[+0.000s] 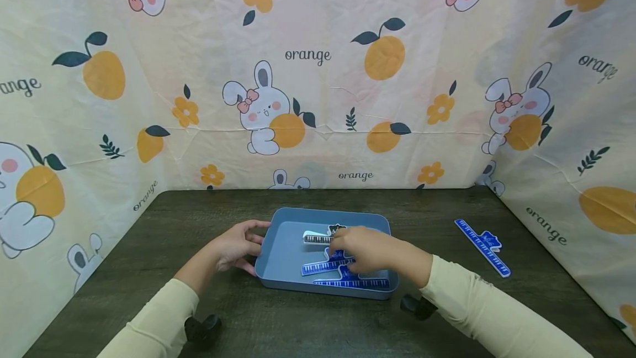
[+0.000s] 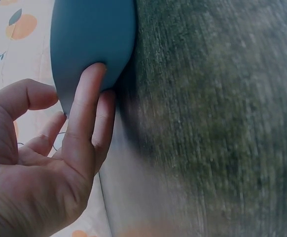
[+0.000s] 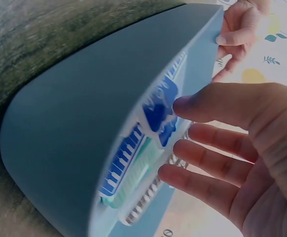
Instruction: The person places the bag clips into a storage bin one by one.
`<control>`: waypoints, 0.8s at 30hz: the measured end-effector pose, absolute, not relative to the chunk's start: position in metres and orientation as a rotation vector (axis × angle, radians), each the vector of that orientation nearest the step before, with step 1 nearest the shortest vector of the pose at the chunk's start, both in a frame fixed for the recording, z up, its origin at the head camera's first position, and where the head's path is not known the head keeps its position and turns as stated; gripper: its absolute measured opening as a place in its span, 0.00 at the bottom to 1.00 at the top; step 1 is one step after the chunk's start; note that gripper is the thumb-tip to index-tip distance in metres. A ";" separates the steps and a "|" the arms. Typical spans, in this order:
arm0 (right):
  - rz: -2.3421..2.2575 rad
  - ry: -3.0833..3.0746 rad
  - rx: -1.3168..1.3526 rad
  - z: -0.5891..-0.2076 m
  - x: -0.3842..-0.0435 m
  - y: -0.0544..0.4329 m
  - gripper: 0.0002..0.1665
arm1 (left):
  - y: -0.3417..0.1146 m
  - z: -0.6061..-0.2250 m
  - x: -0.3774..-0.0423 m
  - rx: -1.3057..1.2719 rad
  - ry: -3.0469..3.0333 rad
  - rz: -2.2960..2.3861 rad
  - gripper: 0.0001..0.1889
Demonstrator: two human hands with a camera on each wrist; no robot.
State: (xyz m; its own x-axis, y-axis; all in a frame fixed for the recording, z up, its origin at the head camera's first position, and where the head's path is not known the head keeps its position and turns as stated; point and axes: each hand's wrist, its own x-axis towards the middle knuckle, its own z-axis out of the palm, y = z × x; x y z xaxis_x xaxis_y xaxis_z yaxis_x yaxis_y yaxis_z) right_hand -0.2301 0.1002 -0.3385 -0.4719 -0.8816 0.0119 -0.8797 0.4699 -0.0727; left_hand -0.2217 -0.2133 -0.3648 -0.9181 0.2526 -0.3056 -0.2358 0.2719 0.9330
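Observation:
My left hand touches the left end of a blue-grey tray. In the left wrist view its fairly straight fingers rest against the tray's outer wall, thumb at the rim. Over the tray's right half is my right hand, its fingers apart above the clips and its thumb tip close to a blue tab. Inside lie a black-and-white piano-key clip, a blue one in the middle, and another blue one along the near wall. The right hand partly hides them. The right wrist view shows a pale green strip between the bars.
Another blue piano-key clip lies on the dark wooden table to the right of the tray. A printed cloth with rabbits and oranges hangs behind and along the sides. Black wrist straps sit under the forearms.

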 end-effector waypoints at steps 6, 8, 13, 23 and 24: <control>-0.176 2.692 -1.602 -0.333 -0.228 0.105 0.19 | -0.213 -0.365 -0.221 0.022 2.156 1.685 0.38; -0.194 2.697 -1.597 -0.332 -0.227 0.107 0.19 | -0.213 -0.365 -0.221 0.025 2.155 1.686 0.38; -0.228 2.701 -1.607 -0.330 -0.226 0.113 0.18 | -0.212 -0.365 -0.221 0.024 2.154 1.685 0.38; -0.251 2.740 -1.585 -0.332 -0.223 0.120 0.18 | -0.212 -0.365 -0.221 0.016 2.160 1.676 0.38; -0.250 2.745 -1.587 -0.333 -0.223 0.121 0.18 | -0.212 -0.364 -0.221 0.019 2.158 1.677 0.38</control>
